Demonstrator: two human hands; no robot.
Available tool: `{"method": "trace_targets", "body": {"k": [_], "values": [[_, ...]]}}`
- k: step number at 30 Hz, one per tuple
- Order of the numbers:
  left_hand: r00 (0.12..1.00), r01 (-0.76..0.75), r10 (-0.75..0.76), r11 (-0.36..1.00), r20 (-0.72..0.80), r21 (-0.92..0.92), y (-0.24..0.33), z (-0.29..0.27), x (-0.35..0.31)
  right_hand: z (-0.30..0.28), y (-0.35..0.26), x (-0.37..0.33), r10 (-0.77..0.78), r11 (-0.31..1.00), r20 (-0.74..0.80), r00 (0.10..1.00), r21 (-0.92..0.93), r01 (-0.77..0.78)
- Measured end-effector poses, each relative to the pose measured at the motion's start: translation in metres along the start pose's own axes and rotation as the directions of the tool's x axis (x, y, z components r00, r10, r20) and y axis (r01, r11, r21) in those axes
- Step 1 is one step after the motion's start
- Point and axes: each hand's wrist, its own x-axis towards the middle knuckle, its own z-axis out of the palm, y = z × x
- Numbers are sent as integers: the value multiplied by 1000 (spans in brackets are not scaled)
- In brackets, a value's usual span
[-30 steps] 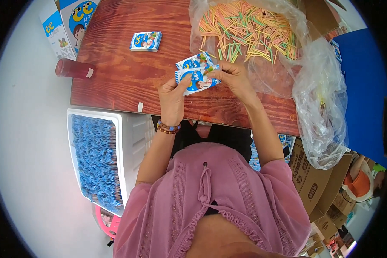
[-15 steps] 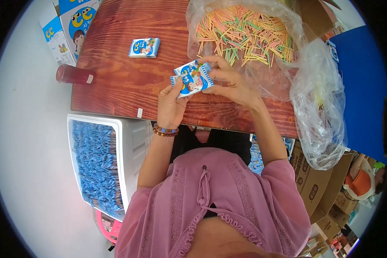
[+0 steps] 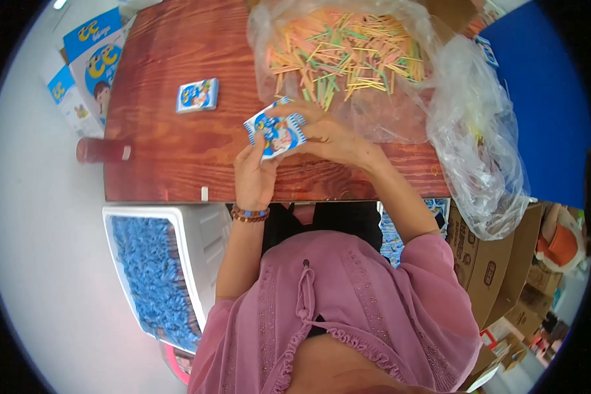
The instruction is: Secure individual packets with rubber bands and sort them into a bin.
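My left hand pinches a small blue-and-white printed packet by its lower left part, thumb on the front. My right hand closes on the right side of the same packet, its fingers partly hidden behind it. Another similar packet's edge shows behind the upper side, partly covered by the right fingers. The packets are held above the wooden table, near its front edge. To the left, a matching packet, apparently in a small stack, lies flat on the tabletop.
Pastel sticks lie in a clear plastic bag at the back right. A reddish jar stands at the left edge. Below is a white bin full of blue packets. Cardboard boxes sit at right.
The view has shifted, so the table sits lower left in the picture. Both hands still hold the packets; the rear packet is now more covered by the right fingers.
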Motion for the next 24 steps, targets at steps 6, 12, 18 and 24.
{"method": "trace_targets", "body": {"k": [6, 12, 18, 24], "values": [[993, -105, 107, 993, -42, 49, -8, -2, -6, -14, 3, -14, 69, 990, 23, 997, 125, -72], [988, -141, 146, 986, -59, 84, -2, -16, -14, -126, 72, -26, 501, 820, -441, 745, -34, -571], [972, -129, 148, 985, -182, 115, 10, -31, -28, -202, 112, -27, 431, 238, -268, 862, -887, -395], [965, -90, 116, 989, -235, 118, 13, -28, -24, -216, 127, -13, 560, 309, 53, 827, -939, -149]]}}
